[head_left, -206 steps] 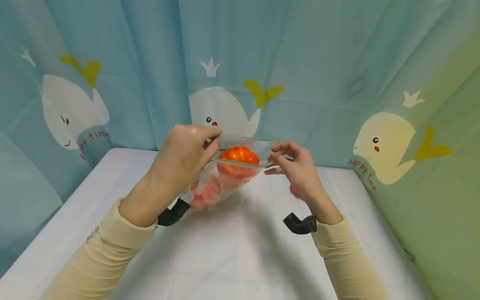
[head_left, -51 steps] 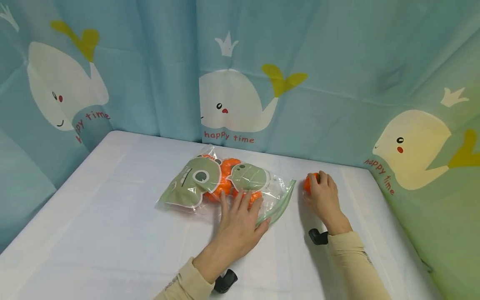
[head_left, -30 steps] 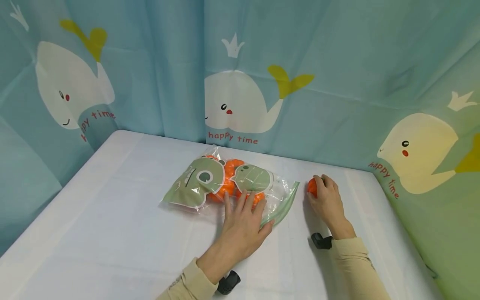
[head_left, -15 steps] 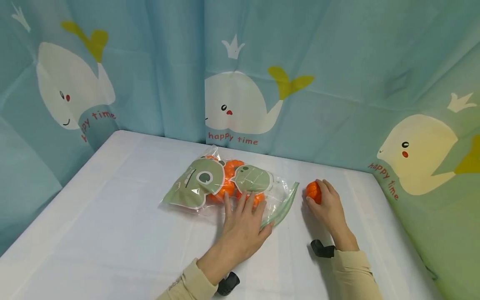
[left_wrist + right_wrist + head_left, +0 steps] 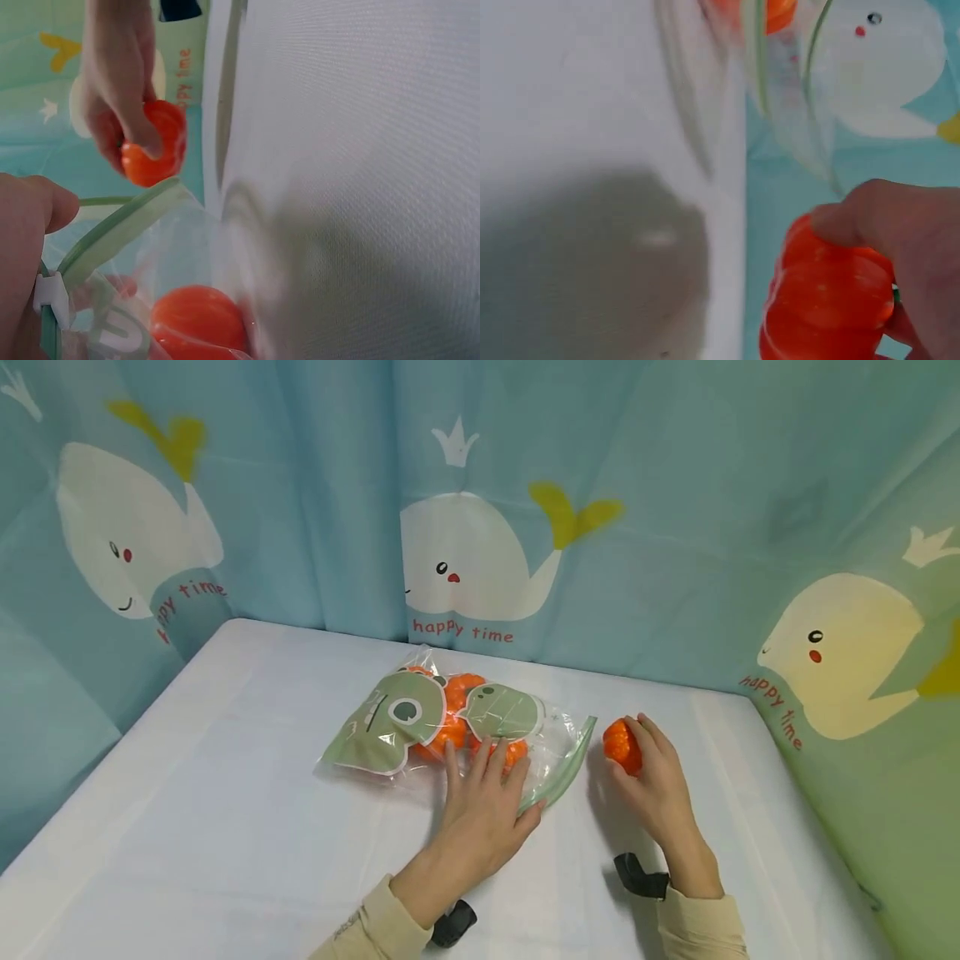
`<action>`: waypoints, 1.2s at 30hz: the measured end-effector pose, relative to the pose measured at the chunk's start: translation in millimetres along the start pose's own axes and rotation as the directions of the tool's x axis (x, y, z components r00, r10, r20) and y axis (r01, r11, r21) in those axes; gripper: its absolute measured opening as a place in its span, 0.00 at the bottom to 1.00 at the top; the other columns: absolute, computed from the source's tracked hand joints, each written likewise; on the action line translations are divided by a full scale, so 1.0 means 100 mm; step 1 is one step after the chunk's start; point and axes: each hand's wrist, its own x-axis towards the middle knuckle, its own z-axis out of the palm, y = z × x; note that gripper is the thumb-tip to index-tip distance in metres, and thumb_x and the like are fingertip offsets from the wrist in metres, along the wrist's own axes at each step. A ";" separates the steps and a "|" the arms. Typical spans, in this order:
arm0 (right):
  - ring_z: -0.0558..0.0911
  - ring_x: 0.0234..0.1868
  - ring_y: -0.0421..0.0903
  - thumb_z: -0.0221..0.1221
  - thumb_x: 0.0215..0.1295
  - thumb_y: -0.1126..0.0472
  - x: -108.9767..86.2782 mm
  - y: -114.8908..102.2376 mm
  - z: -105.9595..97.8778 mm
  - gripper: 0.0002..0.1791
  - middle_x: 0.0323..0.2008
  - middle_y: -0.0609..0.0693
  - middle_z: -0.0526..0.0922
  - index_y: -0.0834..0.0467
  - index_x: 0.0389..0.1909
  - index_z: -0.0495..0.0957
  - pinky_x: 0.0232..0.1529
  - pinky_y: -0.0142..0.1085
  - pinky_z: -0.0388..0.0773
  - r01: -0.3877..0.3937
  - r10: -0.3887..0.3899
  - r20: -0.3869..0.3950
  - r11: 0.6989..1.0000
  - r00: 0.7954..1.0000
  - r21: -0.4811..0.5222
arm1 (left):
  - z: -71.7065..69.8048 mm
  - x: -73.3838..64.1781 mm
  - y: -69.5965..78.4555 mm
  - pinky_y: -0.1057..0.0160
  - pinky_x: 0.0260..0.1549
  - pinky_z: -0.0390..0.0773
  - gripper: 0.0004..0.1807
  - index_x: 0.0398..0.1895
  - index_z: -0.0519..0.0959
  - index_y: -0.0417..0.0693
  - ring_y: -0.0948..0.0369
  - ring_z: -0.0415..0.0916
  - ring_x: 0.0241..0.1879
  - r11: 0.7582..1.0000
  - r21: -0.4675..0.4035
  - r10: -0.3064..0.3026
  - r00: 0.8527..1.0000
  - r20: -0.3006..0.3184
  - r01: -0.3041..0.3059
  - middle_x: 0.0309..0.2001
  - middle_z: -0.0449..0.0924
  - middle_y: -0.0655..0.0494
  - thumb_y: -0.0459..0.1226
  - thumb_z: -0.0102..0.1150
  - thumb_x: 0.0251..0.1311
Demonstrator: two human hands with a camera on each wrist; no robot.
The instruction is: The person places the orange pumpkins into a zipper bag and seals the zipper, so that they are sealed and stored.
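Observation:
A clear zip bag point(image 5: 558, 739) with green frog-like prints lies on the table, several orange pumpkins point(image 5: 453, 739) inside it. My left hand point(image 5: 480, 818) rests on its near side with spread fingers. In the left wrist view, the bag's green-edged mouth point(image 5: 124, 225) gapes, with a white slider point(image 5: 51, 300) beside my thumb. To the right of the bag, my right hand point(image 5: 660, 785) grips a small ribbed orange pumpkin point(image 5: 621, 747) between thumb and fingers, above the table. In the right wrist view, a bit of green shows on this pumpkin point(image 5: 825, 300), partly hidden by the hand.
The white table point(image 5: 202, 827) meets a blue curtain point(image 5: 315, 527) with whale prints at the back and a greenish one point(image 5: 900, 802) at the right. Black wrist mounts point(image 5: 641, 877) jut out below both hands.
Earlier both hands held the bag up by its mouth; now it lies flat under my left hand. My right hand has lifted the loose pumpkin and drawn it slightly nearer.

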 end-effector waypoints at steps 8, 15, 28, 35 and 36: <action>0.67 0.68 0.66 0.65 0.58 0.68 -0.02 -0.26 -0.16 0.33 0.70 0.65 0.66 0.65 0.67 0.69 0.58 0.60 0.75 0.180 -0.174 0.134 0.983 0.976 -0.031 | -0.06 0.02 -0.04 0.26 0.67 0.47 0.30 0.66 0.71 0.52 0.44 0.60 0.73 1.000 -0.015 -0.009 1.000 0.006 0.009 0.68 0.69 0.46 0.57 0.51 0.67; 0.72 0.66 0.63 0.66 0.61 0.61 -0.08 -0.41 -0.29 0.33 0.69 0.61 0.68 0.59 0.68 0.69 0.61 0.58 0.74 0.181 -0.160 0.363 0.983 0.918 -0.024 | -0.08 0.02 -0.06 0.25 0.66 0.47 0.30 0.67 0.71 0.52 0.43 0.59 0.73 1.000 -0.025 -0.009 1.000 0.005 0.009 0.69 0.67 0.44 0.57 0.50 0.68; 0.77 0.61 0.53 0.67 0.62 0.59 -0.24 -0.62 -0.36 0.32 0.67 0.53 0.73 0.53 0.68 0.70 0.59 0.50 0.78 0.216 -0.219 0.507 0.974 0.834 0.065 | -0.05 0.02 -0.02 0.26 0.67 0.45 0.29 0.67 0.70 0.50 0.44 0.59 0.73 0.999 -0.050 -0.020 0.999 0.035 0.022 0.70 0.67 0.44 0.56 0.45 0.71; 0.78 0.60 0.52 0.68 0.60 0.60 -0.26 -0.66 -0.31 0.33 0.67 0.52 0.72 0.52 0.67 0.69 0.57 0.48 0.79 0.237 -0.239 0.458 0.969 0.856 0.063 | -0.04 0.03 0.01 0.26 0.67 0.46 0.29 0.68 0.70 0.49 0.44 0.60 0.73 0.999 -0.045 -0.015 1.000 0.024 0.016 0.70 0.68 0.43 0.54 0.42 0.73; 0.78 0.60 0.51 0.68 0.60 0.61 -0.27 -0.65 -0.29 0.34 0.67 0.53 0.72 0.53 0.67 0.68 0.57 0.48 0.79 0.227 -0.230 0.455 0.972 0.860 0.061 | -0.04 0.02 0.02 0.26 0.67 0.46 0.29 0.68 0.70 0.49 0.43 0.60 0.73 0.999 -0.050 -0.015 0.999 0.029 0.016 0.70 0.68 0.43 0.54 0.42 0.73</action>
